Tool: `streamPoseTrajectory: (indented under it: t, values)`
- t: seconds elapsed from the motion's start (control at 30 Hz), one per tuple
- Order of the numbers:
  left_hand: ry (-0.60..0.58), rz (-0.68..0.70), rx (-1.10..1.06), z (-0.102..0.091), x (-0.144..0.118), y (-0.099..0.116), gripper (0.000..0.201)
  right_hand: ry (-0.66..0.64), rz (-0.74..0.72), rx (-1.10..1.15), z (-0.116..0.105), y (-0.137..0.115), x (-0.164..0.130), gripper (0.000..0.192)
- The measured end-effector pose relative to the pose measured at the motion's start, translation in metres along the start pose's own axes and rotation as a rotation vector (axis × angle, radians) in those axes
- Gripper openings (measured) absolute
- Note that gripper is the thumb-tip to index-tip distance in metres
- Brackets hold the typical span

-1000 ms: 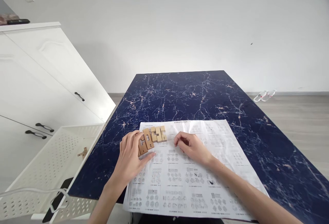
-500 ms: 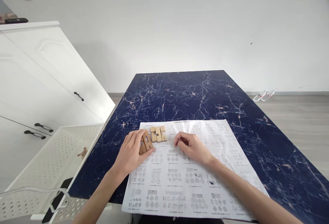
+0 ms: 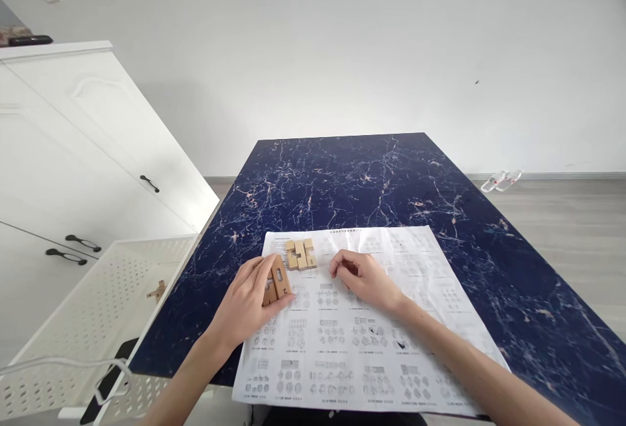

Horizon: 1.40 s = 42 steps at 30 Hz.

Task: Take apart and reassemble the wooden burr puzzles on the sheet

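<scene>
My left hand (image 3: 247, 305) grips two notched wooden puzzle blocks (image 3: 276, 280) on the left part of a printed instruction sheet (image 3: 362, 341). A little further back, two more wooden blocks (image 3: 300, 254) lie side by side on the sheet, apart from the held ones. My right hand (image 3: 368, 279) rests on the sheet to the right of the blocks, fingers curled, with nothing visible in it.
The sheet lies on a dark blue marbled table (image 3: 391, 184). A white perforated basket (image 3: 102, 302) at the left holds a small wooden piece (image 3: 157, 291). White cabinets (image 3: 73, 152) stand behind it. Slippers (image 3: 503, 181) lie on the floor at the right.
My left hand has drawn the two blocks toward me and left, away from the other two blocks. The right hand has stayed in place.
</scene>
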<state>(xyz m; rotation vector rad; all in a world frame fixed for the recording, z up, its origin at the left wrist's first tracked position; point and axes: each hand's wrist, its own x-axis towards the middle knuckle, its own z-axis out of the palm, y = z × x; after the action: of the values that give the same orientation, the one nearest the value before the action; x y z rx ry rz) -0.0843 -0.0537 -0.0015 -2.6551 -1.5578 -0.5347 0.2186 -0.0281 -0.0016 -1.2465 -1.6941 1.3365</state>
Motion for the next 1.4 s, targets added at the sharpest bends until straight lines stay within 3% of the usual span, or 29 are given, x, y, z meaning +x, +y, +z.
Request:
streamPoseTrajectory:
  t: [0.23, 0.37, 0.57, 0.8, 1.0, 1.17, 1.23, 1.33, 1.4]
  values:
    - [-0.021, 0.099, -0.069, -0.004, -0.013, 0.041, 0.090, 0.012, -0.018, -0.020, 0.000, -0.001, 0.000, 0.015]
    - [-0.016, 0.073, -0.143, 0.003, -0.014, 0.065, 0.090, 0.014, -0.031, -0.028, 0.000, -0.002, 0.000, 0.016]
    - [-0.058, 0.118, -0.217, 0.015, -0.002, 0.083, 0.094, 0.013, -0.045, -0.037, 0.001, -0.001, 0.000, 0.016]
    - [-0.159, 0.110, -0.296, 0.006, 0.001, 0.073, 0.108, 0.012, -0.067, -0.073, 0.001, -0.001, -0.002, 0.017]
    - [-0.240, -0.015, -0.317, -0.008, -0.013, 0.051, 0.109, 0.024, -0.099, -0.113, 0.005, 0.003, -0.003, 0.016]
    - [-0.260, -0.101, -0.369, -0.010, -0.020, 0.046, 0.098, -0.032, -0.277, -0.187, 0.003, 0.003, -0.007, 0.009]
    - [-0.259, -0.122, -0.390, -0.011, -0.021, 0.046, 0.094, -0.105, -0.388, -0.220, 0.000, 0.004, -0.009, 0.022]
    - [-0.253, -0.144, -0.407, -0.010, -0.022, 0.046, 0.093, -0.212, -0.473, -0.278, -0.003, 0.006, -0.012, 0.072]
    - [-0.242, -0.157, -0.412, -0.009, -0.022, 0.046, 0.093, -0.265, -0.480, -0.334, -0.004, 0.008, -0.014, 0.096]
